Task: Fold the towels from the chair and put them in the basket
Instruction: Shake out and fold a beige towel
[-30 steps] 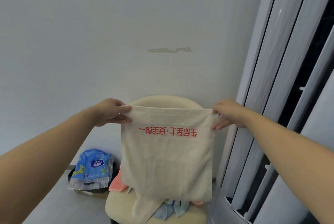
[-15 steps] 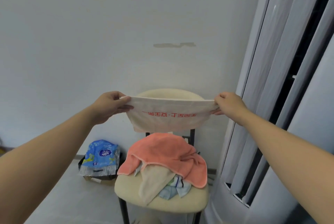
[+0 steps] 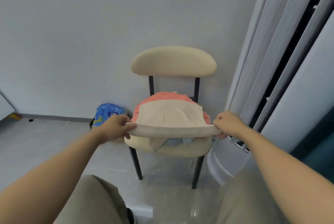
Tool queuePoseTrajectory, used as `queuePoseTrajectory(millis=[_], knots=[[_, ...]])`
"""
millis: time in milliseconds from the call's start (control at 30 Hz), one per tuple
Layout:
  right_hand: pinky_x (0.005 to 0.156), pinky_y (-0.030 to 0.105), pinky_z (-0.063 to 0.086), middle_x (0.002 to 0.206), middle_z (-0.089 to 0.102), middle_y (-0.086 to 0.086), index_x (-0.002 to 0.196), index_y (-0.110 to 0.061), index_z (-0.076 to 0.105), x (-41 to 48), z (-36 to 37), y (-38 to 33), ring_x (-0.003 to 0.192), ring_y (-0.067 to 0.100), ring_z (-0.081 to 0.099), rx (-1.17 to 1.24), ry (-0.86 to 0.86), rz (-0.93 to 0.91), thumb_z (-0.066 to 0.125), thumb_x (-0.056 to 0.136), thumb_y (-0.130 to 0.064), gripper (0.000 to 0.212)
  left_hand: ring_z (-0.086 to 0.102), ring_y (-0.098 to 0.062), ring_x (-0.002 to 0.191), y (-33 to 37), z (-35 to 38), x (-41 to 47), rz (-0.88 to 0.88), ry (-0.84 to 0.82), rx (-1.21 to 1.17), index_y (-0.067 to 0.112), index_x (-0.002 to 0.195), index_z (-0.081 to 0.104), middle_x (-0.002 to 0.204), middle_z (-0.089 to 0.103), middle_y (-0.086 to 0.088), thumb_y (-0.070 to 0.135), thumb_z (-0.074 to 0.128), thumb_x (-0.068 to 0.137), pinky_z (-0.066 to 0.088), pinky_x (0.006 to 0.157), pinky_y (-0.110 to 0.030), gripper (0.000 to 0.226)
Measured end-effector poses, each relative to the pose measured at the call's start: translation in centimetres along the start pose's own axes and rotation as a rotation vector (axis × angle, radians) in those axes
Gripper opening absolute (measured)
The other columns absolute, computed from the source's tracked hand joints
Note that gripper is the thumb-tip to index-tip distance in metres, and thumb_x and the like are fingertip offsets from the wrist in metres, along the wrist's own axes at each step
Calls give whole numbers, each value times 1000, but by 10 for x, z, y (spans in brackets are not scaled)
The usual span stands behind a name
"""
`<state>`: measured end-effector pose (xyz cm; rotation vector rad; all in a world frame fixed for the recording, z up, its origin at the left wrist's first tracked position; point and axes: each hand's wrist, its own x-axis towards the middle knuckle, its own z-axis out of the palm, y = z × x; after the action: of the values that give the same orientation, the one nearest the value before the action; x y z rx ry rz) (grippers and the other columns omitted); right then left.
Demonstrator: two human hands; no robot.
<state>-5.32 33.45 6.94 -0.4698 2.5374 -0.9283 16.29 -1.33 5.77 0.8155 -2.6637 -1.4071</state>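
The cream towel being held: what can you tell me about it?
The cream towel is plain, soft-looking cloth; no print shows. Its near edge, a thick doubled band, is stretched between the left hand and the right hand, each gripping one end. The rest lies spread away from the person over a coral towel piled on the chair seat.

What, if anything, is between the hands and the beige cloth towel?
Nothing visible. The left hand and the right hand each grip one end of the beige cloth towel, which lies over the orange towel on the cream padded chair. No basket is in view.
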Motion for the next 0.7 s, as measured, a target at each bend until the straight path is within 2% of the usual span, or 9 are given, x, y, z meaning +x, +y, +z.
queuePoseTrajectory(millis=[67,133,233,300,367,467,567,633,700], knots=[[47,26,51,58,69,17,81,-2,61,0,2,5,45,23,67,-42,-20,20,47,94,-16,24,64,-6,57,-5,5,0,28,23,52,11,87,64,66,68,-3,28,70,95,49,56,-17,20],[48,25,46,51,65,12,75,-7,57,7,2,8,40,23,60,-70,-40,44,47,90,-15,20,54,-7,55,-12,6,9,58,31,91,18,81,65,56,57,11,31,72,93,44,56,-20,19],[53,27,39,44,54,-2,66,-14,51,28,6,11,43,19,52,-126,4,37,49,84,-19,19,54,-14,65,-18,2,31,81,72,137,22,81,66,63,56,13,39,72,91,46,64,-31,20],[57,30,41,55,58,-3,65,-15,52,48,11,10,55,21,57,-136,93,-11,48,85,-24,23,59,-16,71,-15,2,50,117,162,155,25,82,65,74,63,6,40,70,93,50,66,-33,19],[62,31,46,72,66,-2,75,-18,64,68,15,7,70,22,62,-119,190,-42,49,91,-27,24,60,-12,75,-10,4,69,157,284,161,26,85,64,80,66,6,39,67,95,46,65,-30,16],[59,26,43,82,68,-9,86,-27,69,96,18,-1,76,12,61,49,318,-77,54,95,-24,17,62,-8,87,-10,10,101,154,423,57,30,90,66,90,68,11,40,64,96,48,76,-31,12],[63,25,46,91,67,-13,93,-31,68,136,25,-1,82,5,61,149,357,-84,57,96,-24,14,64,-13,95,-19,22,141,136,473,-62,30,94,67,98,69,13,42,62,94,50,84,-37,13],[70,31,51,97,68,-11,96,-33,66,164,38,10,85,10,63,157,363,-70,56,97,-25,13,64,-15,98,-27,31,166,122,494,-92,26,101,69,104,68,10,38,63,95,50,87,-38,14],[70,31,48,105,67,-4,101,-31,64,189,56,24,87,15,63,144,369,-72,54,100,-25,12,64,-16,96,-35,38,192,92,493,-108,25,102,68,103,69,7,35,64,96,51,87,-38,12]])
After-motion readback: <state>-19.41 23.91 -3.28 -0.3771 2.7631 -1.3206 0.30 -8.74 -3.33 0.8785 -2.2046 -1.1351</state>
